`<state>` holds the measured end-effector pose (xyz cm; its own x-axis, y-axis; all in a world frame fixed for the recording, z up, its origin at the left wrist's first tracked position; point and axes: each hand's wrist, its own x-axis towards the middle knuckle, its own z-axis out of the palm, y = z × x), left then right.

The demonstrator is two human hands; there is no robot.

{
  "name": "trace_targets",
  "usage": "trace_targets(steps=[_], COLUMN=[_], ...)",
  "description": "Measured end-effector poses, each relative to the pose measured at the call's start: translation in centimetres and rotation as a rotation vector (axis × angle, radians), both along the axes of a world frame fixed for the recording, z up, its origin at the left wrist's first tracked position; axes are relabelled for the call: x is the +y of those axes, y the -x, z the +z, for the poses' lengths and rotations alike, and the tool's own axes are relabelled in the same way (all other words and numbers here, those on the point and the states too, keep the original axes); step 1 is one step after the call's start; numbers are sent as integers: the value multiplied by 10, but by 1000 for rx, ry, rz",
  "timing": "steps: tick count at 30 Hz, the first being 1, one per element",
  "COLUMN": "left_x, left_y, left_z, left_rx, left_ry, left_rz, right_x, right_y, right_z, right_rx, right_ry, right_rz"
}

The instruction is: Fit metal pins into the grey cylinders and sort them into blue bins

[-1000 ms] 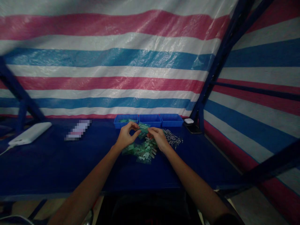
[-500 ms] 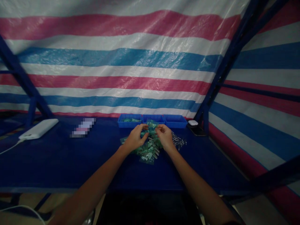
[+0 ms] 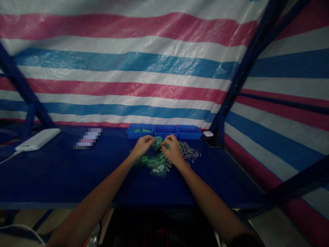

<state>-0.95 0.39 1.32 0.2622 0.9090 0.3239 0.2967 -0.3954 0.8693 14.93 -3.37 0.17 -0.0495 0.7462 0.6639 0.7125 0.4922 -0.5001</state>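
Between my two hands is a small green plastic bag (image 3: 157,143), held up over the table. My left hand (image 3: 143,146) pinches its left side and my right hand (image 3: 171,149) pinches its right side. What the bag contains is too blurred to make out. Below the hands lies a pile of green plastic bags with metal pieces (image 3: 158,165). Loose silvery screws or similar pins (image 3: 189,151) are spread just right of my right hand, which hides part of the pile.
Three joined blue bins stand behind the hands; the left bin (image 3: 140,135) holds green bags. At right, a white case (image 3: 208,133) rests by a dark phone (image 3: 212,141). A white power bank (image 3: 38,140) with a cable and a blurred-out phone (image 3: 88,138) lie left on the blue table (image 3: 77,178).
The bag between my hands has come down from in front of the middle bin, nearer the pile. My hands have moved slightly closer together. The whole view has shifted a little.
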Motion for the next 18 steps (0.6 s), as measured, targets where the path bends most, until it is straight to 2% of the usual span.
trace_targets(steps=[3, 5, 10, 12, 14, 16, 18], left_x=[-2, -3, -8, -9, -9, -9, -8], left_y=[1, 3, 3, 1, -1, -4, -5], left_z=[-2, -1, 2, 1, -1, -3, -3], left_rx=[85, 162, 281, 274, 258, 245, 217], left_ry=[-210, -359, -603, -626, -617, -574, -472], left_rz=[92, 113, 30, -9, -17, 14, 53], right_x=[1, 2, 1, 2, 3, 4, 4], right_y=[1, 2, 3, 2, 0, -2, -3], right_z=[-3, -2, 8, 11, 10, 8, 6], right_rx=[-30, 36, 545, 680, 723, 680, 535], right_ry=[63, 124, 372, 421, 426, 365, 236], right_rz=[-67, -48, 106, 106, 125, 145, 132])
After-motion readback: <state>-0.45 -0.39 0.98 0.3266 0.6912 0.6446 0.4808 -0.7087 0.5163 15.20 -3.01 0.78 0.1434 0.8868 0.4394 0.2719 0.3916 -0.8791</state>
